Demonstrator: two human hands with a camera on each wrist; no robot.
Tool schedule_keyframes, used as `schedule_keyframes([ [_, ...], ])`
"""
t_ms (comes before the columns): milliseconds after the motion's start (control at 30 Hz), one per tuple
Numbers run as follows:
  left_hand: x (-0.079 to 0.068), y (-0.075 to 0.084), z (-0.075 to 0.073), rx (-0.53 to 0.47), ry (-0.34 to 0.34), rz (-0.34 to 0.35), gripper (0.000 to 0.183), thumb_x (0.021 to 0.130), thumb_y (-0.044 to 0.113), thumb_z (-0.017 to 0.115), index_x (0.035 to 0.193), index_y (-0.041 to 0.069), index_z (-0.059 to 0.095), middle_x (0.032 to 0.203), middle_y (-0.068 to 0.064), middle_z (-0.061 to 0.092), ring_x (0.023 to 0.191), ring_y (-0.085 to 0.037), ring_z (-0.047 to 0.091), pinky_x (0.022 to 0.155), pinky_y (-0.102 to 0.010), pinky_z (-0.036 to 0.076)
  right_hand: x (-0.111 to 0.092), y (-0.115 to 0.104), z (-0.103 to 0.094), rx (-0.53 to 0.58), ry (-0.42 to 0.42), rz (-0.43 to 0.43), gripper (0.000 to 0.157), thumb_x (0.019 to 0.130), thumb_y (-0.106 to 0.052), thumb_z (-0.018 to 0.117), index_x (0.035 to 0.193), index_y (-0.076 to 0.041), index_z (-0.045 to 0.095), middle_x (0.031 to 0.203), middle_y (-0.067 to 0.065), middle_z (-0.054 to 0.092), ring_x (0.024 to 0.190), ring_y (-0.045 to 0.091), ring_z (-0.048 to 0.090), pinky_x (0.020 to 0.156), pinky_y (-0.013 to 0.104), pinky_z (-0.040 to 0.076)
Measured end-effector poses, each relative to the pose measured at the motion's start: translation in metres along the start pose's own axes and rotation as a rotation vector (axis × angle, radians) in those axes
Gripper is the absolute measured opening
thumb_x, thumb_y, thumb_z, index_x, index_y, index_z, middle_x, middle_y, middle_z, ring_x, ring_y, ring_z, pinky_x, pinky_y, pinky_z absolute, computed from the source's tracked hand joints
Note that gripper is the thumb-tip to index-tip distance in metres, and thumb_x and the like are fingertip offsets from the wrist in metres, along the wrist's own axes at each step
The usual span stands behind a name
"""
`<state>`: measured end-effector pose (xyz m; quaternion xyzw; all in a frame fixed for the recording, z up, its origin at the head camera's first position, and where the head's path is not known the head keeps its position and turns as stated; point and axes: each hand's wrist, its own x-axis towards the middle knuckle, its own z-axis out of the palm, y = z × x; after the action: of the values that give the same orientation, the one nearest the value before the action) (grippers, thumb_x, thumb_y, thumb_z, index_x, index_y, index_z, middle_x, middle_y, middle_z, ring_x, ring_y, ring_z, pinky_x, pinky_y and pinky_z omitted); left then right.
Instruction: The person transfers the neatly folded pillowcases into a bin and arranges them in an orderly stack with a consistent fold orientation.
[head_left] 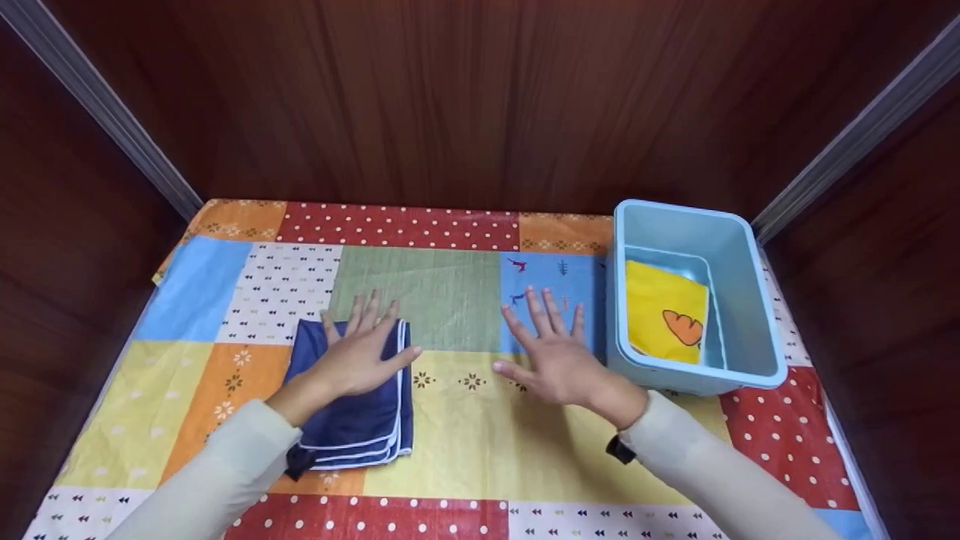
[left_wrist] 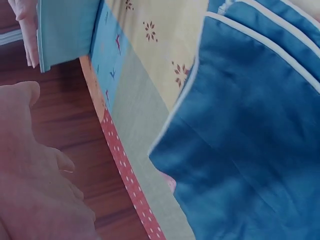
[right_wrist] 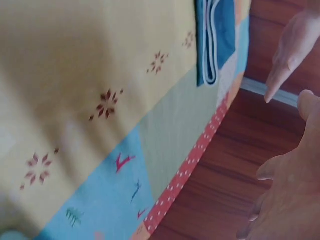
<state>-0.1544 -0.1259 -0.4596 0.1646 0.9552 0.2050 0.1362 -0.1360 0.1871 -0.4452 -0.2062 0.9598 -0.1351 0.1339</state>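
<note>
A dark blue cloth with white piping (head_left: 352,416) lies folded in layers on the left part of the table. My left hand (head_left: 360,360), palm down with fingers spread, hovers over this cloth and holds nothing. In the left wrist view the folded cloth (left_wrist: 250,130) lies apart from the hand (left_wrist: 40,170). My right hand (head_left: 559,364) is also spread, above the tablecloth just left of the light blue bin (head_left: 776,367), and holds nothing. Inside the bin lies a yellow cloth with a carrot print (head_left: 656,300).
A patchwork-patterned tablecloth (head_left: 450,450) covers the table. Dark wood panels (head_left: 450,97) rise behind it and on both sides, with grey metal strips (head_left: 112,105) at the corners. The bin stands at the right, near the side panel.
</note>
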Motion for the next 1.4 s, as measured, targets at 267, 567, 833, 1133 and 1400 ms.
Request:
schedule_keyframes([
  [267, -0.02, -0.02, 0.0, -0.049, 0.056, -0.031, 0.086, 0.101, 0.058, 0.048, 0.162, 0.007, 0.016, 0.167, -0.024, -0.003, 0.151, -0.046, -0.012, 0.104, -0.071, -0.028, 0.011, -0.016, 0.013, 0.009, -0.011, -0.013, 0.086, 0.099, -0.068, 0.041, 0.165, -0.024, 0.007, 0.166, 0.013, -0.019, 0.151, 0.036, -0.022, 0.11, 0.069, -0.023],
  [567, -0.036, -0.045, 0.001, -0.102, 0.052, -0.095, 0.087, 0.103, 0.06, 0.044, 0.161, 0.001, 0.016, 0.166, -0.027, -0.007, 0.15, -0.05, -0.015, 0.102, -0.073, -0.028, 0.022, -0.036, 0.029, 0.026, -0.012, -0.035, 0.087, 0.099, -0.069, 0.042, 0.165, -0.023, 0.009, 0.168, 0.015, -0.014, 0.152, 0.037, -0.018, 0.112, 0.071, -0.017],
  [833, -0.045, -0.067, 0.001, -0.176, 0.033, -0.169, 0.091, 0.102, 0.061, 0.044, 0.162, 0.001, 0.01, 0.165, -0.027, -0.014, 0.15, -0.05, -0.015, 0.104, -0.076, -0.022, 0.031, -0.054, 0.042, 0.057, -0.041, -0.076, 0.087, 0.1, -0.067, 0.041, 0.165, -0.023, 0.006, 0.166, 0.016, -0.018, 0.152, 0.037, -0.019, 0.111, 0.072, -0.016],
  [1133, -0.053, -0.101, -0.002, -0.273, 0.032, -0.199, 0.09, 0.104, 0.053, 0.048, 0.16, -0.004, 0.007, 0.164, -0.033, -0.01, 0.148, -0.057, -0.002, 0.112, -0.076, 0.01, 0.042, -0.074, 0.054, 0.069, -0.085, -0.067, 0.087, 0.099, -0.07, 0.038, 0.165, -0.023, 0.009, 0.169, 0.016, -0.01, 0.154, 0.035, -0.016, 0.116, 0.071, -0.007],
  [1400, -0.059, -0.128, 0.0, -0.306, -0.011, -0.26, 0.093, 0.105, 0.052, 0.047, 0.159, -0.008, 0.002, 0.161, -0.039, -0.008, 0.144, -0.063, 0.005, 0.111, -0.077, 0.012, 0.049, -0.085, 0.069, 0.083, -0.1, -0.073, 0.086, 0.101, -0.067, 0.04, 0.165, -0.02, 0.008, 0.169, 0.019, -0.008, 0.154, 0.038, -0.01, 0.117, 0.07, -0.001],
])
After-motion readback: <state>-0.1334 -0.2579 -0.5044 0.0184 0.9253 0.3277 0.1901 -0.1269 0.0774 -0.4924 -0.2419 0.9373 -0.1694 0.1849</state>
